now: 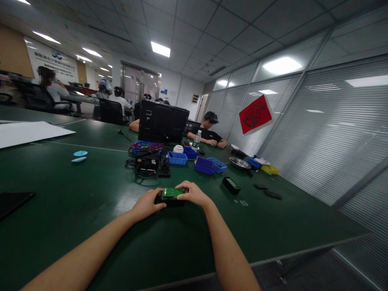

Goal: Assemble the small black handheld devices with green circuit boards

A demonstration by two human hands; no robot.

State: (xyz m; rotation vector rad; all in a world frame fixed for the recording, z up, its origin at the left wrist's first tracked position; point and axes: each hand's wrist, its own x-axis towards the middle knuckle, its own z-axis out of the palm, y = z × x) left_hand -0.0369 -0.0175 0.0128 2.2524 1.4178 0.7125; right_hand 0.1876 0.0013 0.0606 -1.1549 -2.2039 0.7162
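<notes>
— Grey ceiling tiles (236,24), slatted pale blinds (348,121), then a broad dark-green tabletop (169,250). How do you read the layout?

— Bulky things far, handwork near, probably for elbow room. Largest is a black flat-panel screen (163,119), its back to us. Open blue plastic bins (177,159) stand in front of it, likely so that small parts stay within reach.

— And the hands?

— Both close on one piece, just this side of the bins. The left hand (149,203) curls around the left end of a black rectangular casing (176,203), thumb near, fingers beyond, seemingly to steady it. The right hand (195,194) pinches the right end of a green rectangular circuit board (171,193) between thumb and fingers, perhaps gripping by the edges to spare its face. A similar black box with a green inset (230,188) lies to the right, apart from them.

— What can't you make out?

— The screen's front, and most of someone behind it: only a bare forearm (134,125) shows. The casing's dark underside melts into the table. The right fingers cover one end of the board, so I can't tell whether it sits inside the casing or on its rim. Smallest, a clear flat scrap (244,203) and a pale ring (235,201) are too tiny to identify.
</notes>
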